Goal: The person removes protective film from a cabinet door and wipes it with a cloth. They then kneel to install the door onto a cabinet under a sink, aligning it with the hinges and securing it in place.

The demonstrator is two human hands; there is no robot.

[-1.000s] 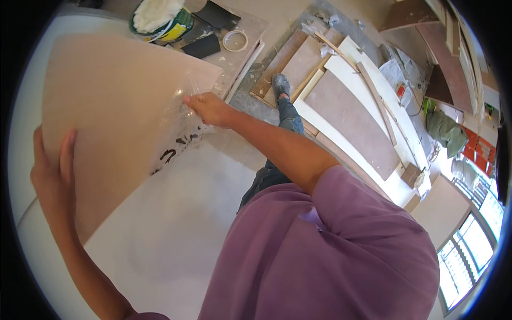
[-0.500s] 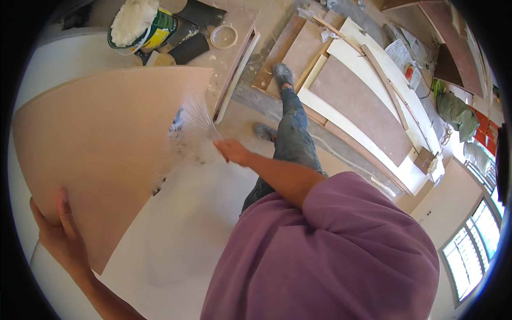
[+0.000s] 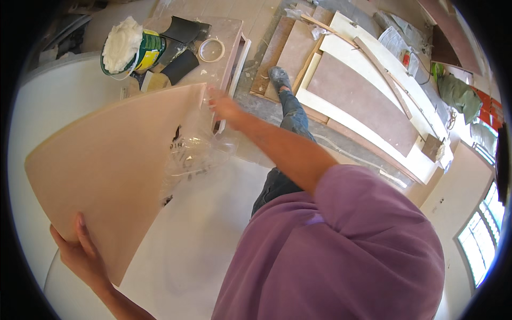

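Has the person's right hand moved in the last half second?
Yes: judged against the green bucket, which stays put, the right hand has moved closer to it, farther from the body.

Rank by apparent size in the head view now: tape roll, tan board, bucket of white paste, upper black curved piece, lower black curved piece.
1. Tan board
2. Bucket
3. Upper black piece and lower black piece: too alike to rank
4. Tape roll

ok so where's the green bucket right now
At the upper left of the head view, the green bucket sits just beyond the tan panel, left of two black curved pieces.
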